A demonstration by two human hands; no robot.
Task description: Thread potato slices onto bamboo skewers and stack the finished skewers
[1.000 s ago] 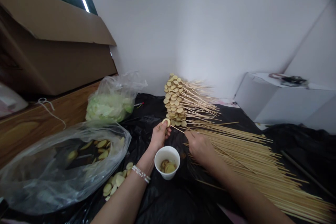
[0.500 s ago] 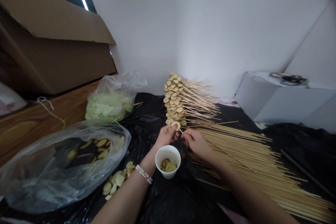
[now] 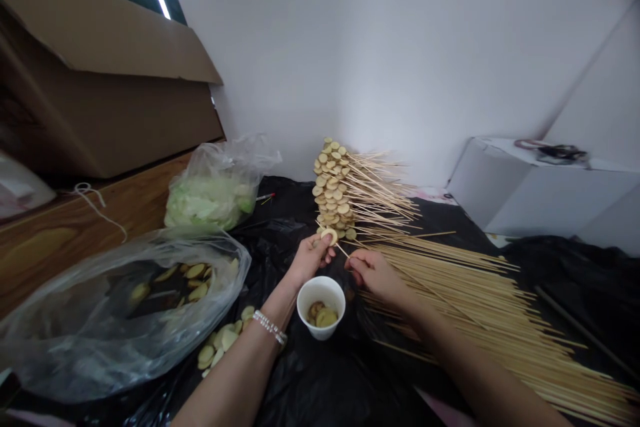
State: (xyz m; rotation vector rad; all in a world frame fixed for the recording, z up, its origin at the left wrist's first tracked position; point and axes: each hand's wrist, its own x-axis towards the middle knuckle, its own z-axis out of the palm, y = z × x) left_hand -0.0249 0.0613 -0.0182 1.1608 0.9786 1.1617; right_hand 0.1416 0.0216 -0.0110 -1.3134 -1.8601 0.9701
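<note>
Black plastic sheeting (image 3: pixel 330 383) underlies the work, with a broad spread of bare sticks (image 3: pixel 480 307) fanned across the person's right side. To the left sits a large clear bag (image 3: pixel 90 353) of cut slices, and beyond it a smaller bag of pale green leaves (image 3: pixel 210 203). Near the wall (image 3: pixel 425 47), ahead of the hands, stands the stack of skewered slices (image 3: pixel 331 193), its sticks pointing right. The right hand (image 3: pixel 367 271) is closed around a single stick (image 3: pixel 342 250), while the left hand (image 3: pixel 311 257) pinches a pale round slice (image 3: pixel 330 232) at the stick's far end, between the stack and the white cup (image 3: pixel 323 288); more slices lie in that cup. The step in hand looks like fitting this slice onto its stick; how deep the stick sits in it I cannot tell. The next move seems to call for a steady right-hand push in line with the slice, a light left-hand pinch so it does not split, and fingertips kept out of the point's path.
</note>
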